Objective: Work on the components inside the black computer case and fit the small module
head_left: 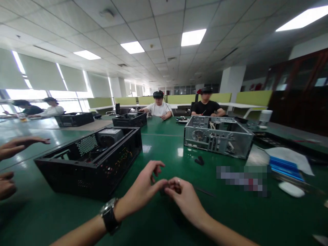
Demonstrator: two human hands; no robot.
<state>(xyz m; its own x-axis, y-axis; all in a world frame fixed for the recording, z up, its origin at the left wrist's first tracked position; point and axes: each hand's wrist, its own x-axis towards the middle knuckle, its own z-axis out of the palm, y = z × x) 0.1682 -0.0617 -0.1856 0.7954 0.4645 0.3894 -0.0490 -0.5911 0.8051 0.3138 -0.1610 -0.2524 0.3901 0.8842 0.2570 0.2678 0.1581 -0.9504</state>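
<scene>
My left hand (142, 186), with a watch (109, 215) on its wrist, reaches over the green table in front of a black computer case (94, 160). Its fingers are curved and apart, and the thumb tip meets the fingertips of my right hand (186, 198). The right fingers are curled in a pinch; anything between them is too small or dark to make out. A thin dark strip (205, 192) lies on the table just right of my right hand. Farther off, a small black piece (199, 160) rests in front of an open silver computer case (217, 136).
Another person's hands (15, 148) are at the left edge beside the black case. On the right lie a blue object (285, 167) and a white computer mouse (291, 189). Several people sit around the table, with more black cases (130, 119) before them.
</scene>
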